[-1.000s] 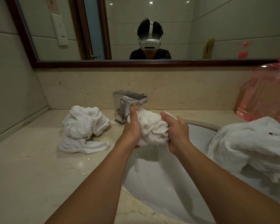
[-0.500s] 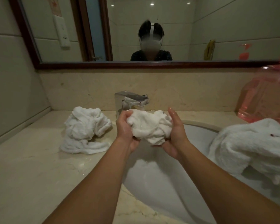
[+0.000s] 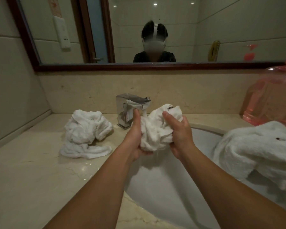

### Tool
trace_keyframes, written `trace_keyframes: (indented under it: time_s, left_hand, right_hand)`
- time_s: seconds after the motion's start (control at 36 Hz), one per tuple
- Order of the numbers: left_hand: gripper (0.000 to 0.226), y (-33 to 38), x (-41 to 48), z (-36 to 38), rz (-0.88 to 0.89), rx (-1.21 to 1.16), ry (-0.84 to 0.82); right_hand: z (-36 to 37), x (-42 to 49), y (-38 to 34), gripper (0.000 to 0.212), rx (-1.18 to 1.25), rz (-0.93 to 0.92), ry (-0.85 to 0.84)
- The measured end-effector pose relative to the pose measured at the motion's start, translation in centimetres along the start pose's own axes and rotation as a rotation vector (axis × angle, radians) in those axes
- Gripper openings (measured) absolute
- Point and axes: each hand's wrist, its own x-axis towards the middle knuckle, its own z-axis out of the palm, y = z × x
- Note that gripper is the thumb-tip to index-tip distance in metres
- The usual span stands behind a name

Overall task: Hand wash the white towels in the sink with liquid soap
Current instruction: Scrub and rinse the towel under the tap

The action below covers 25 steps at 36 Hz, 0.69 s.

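White, sodden terry towel [image 3: 155,131] sits bunched over the white oval sink basin [image 3: 163,192], just under the chrome square faucet [image 3: 132,103], with the left hand [image 3: 135,138] and right hand [image 3: 180,134] both clenched around it. Squeezing this high could, I judge, fling water onto the beige marble counter [image 3: 31,179] and soak the crumpled white towel [image 3: 84,134] lying there. A loosened grip would drop the bundle.

A wet bunched towel [image 3: 155,129] drips over the sink [image 3: 155,187], a crumpled towel [image 3: 84,134] lies on the worktop [image 3: 31,179] left, and a third towel [image 3: 254,149] drapes the right rim by the pink soap bottle [image 3: 269,100].
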Motion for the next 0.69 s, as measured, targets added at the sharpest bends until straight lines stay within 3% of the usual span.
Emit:
trace_keyframes:
  time_s: [0.17,0.31,0.42,0.47,0.53,0.69]
  left_hand:
    - [0.097,0.0,-0.2,-0.2,-0.006,-0.284,-0.088]
    - [0.068,0.2,0.5,-1.1,0.107,-0.445,-0.011]
    - [0.063,0.3,0.7,-1.3,0.149,-0.444,0.042]
    - [0.048,0.3,0.8,-1.2,0.16,-0.418,0.066]
    - [0.038,0.3,0.8,-1.0,0.175,-0.4,0.064]
    - [0.048,0.3,1.0,-0.5,0.239,-0.372,0.02]
  right_hand:
    - [0.0,0.1,0.3,0.048,0.006,0.015,-0.029]
    - [-0.1,0.8,1.4,0.045,-0.101,0.064,-0.067]
    - [-0.1,0.6,1.9,0.079,-0.134,0.22,-0.092]
    - [-0.2,0.8,2.0,0.09,-0.128,0.245,-0.086]
    - [-0.2,0.7,1.9,0.079,-0.138,0.209,-0.078]
    - [0.3,0.5,1.9,0.049,-0.077,0.132,0.014]
